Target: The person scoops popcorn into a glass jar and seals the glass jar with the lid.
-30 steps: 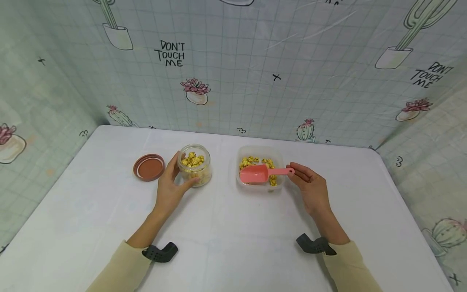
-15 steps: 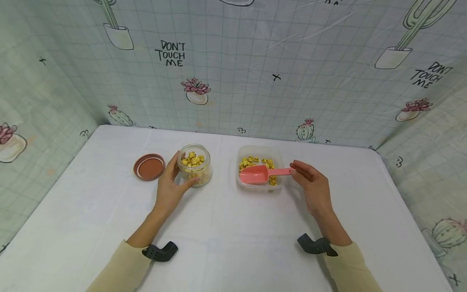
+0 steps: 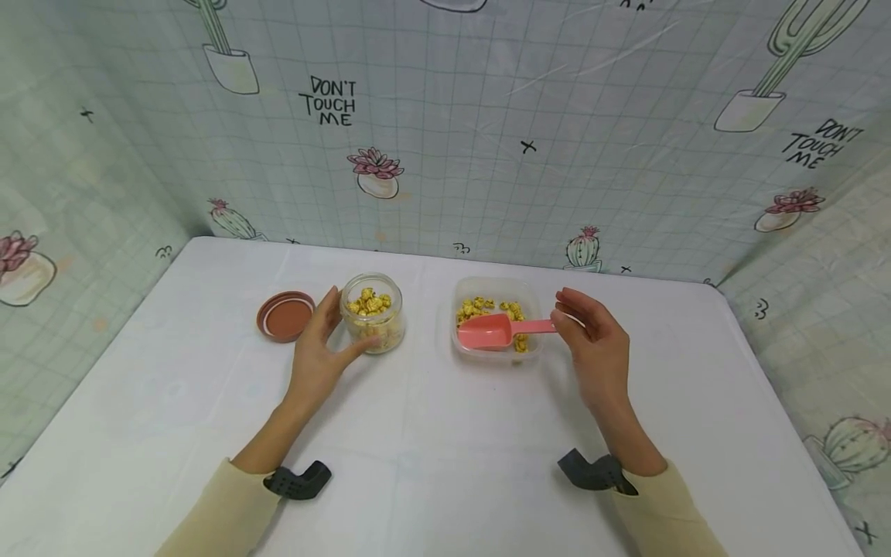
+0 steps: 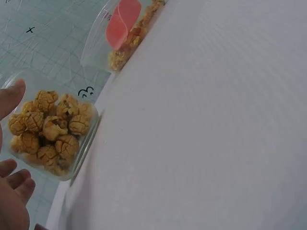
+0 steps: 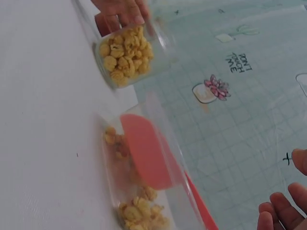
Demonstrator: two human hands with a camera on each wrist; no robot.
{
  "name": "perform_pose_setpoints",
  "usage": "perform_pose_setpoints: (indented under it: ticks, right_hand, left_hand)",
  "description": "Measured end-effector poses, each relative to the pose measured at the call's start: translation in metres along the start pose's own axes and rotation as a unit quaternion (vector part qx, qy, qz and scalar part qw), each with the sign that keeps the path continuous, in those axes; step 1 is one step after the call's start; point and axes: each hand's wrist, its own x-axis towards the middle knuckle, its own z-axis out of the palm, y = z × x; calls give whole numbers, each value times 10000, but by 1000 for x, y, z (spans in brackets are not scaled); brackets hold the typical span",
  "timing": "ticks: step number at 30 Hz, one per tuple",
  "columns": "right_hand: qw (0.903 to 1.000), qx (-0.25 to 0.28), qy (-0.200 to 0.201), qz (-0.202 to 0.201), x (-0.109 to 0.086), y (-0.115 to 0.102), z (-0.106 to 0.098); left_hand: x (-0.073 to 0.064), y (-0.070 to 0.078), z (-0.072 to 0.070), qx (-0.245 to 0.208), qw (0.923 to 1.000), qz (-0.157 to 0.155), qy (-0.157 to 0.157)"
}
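A glass jar [image 3: 376, 329] of caramel popcorn [image 3: 367, 302] stands upright, without a lid. My left hand [image 3: 316, 363] is around its left side, thumb in front; in the left wrist view the fingers [image 4: 21, 179] look loose, with a small gap to the glass. A pink scoop [image 3: 487, 333] lies across a clear plastic container [image 3: 497, 288] with some popcorn in it, its handle jutting over the right rim. Beside the handle's end is my right hand [image 3: 600, 352]; the right wrist view shows its fingers [image 5: 285, 211] spread and apart from the scoop.
A brown round lid [image 3: 286, 316] lies on the white table [image 3: 445, 456], left of the jar and close to my left hand. A printed cloth [image 3: 445, 155] rises behind the table's back edge and along both sides.
My right hand has let go of the scoop handle and its fingers have lifted and opened. My left hand has loosened slightly to the left. Jar, scoop and container stay in place.
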Motion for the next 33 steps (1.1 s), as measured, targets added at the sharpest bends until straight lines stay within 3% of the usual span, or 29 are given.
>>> perform_pose_setpoints:
  ticks: [5, 12, 15, 23, 28, 33]
  right_hand:
    - [9980, 204, -344, -479, -4, -12, 18]
    - [9860, 930, -1139, -783, -13, -22, 48]
    - [9788, 1147, -1536, -723, -21, -32, 61]
    - [9619, 1419, -2265, -581, -37, -44, 100]
    - [9528, 1630, -2516, -475, -41, -39, 122]
    - [9551, 1503, -2511, -464, -44, -32, 139]
  left_hand:
    - [2, -22, -11, 59, 9996, 200, 167]
    - [0, -29, -35, 525, 9972, 256, 470]
    - [-1, -31, -46, 753, 9948, 144, 674]
    - [-2, -41, -73, 619, 9925, -188, 1038]
    - [-2, -53, -81, 691, 9916, -433, 1002]
    - [-1, -61, -82, 735, 9907, -767, 848]
